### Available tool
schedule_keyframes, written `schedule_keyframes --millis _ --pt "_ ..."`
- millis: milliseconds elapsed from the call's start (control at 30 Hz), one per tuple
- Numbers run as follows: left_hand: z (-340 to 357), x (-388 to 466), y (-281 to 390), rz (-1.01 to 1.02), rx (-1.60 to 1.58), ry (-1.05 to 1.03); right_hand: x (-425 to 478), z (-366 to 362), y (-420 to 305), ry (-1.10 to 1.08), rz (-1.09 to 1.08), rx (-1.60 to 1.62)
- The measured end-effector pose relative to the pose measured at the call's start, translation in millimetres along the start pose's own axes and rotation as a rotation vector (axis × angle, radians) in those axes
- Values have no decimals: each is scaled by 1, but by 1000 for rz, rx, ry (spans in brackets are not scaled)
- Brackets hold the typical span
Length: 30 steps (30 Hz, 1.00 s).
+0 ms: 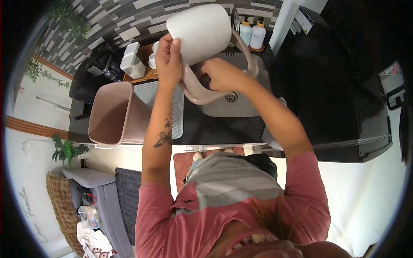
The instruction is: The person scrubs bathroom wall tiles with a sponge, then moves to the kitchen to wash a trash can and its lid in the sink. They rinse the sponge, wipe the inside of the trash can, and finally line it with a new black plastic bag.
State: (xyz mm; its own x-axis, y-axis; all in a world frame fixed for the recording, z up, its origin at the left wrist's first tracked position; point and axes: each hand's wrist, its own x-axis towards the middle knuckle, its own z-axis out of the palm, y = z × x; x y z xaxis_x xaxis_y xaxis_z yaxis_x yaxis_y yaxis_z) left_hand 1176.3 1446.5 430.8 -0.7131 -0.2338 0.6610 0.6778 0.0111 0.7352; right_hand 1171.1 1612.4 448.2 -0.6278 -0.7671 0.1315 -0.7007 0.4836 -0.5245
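Note:
Over the sink (238, 108) is a beige plastic lid frame (203, 93) with a white swing flap (201, 32) tilted up from it. My left hand (169, 61) grips the flap's left edge and the frame beside it, thumb on top. My right hand (222, 75) reaches inside the frame's opening, under the flap; its fingers are partly hidden, and whether they hold anything does not show. Left of my left forearm, a beige plastic bin (129, 113) lies tipped on its side on the counter, its mouth facing left, partly over a grey drying mat (177, 113).
Two pump bottles (251, 35) stand behind the sink at the right, near the faucet (235, 19). White canisters (134, 64) and cups sit on a wooden tray (148, 75) behind the mat. A black coffee maker (103, 64) is at the left. A grey cloth (272, 138) hangs at the counter's front edge.

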Motion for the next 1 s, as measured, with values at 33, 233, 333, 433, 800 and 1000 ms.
schedule_keyframes --millis 33,233,333,433,800,1000 --pt "-1 -1 -2 -3 7 -7 -6 -3 -3 17 -59 30" --pt "-11 -10 -5 -82 -46 -29 -18 -71 -15 443 -233 179" --pt "-5 -14 -5 -83 91 -74 -9 -86 -31 619 -188 105" --pt "3 -13 -1 17 187 -112 19 -78 -32 771 -391 -305" --pt "-6 2 6 40 0 116 12 -4 0 765 -154 -250" --pt "-1 11 2 97 114 101 32 8 14 18 295 -340"
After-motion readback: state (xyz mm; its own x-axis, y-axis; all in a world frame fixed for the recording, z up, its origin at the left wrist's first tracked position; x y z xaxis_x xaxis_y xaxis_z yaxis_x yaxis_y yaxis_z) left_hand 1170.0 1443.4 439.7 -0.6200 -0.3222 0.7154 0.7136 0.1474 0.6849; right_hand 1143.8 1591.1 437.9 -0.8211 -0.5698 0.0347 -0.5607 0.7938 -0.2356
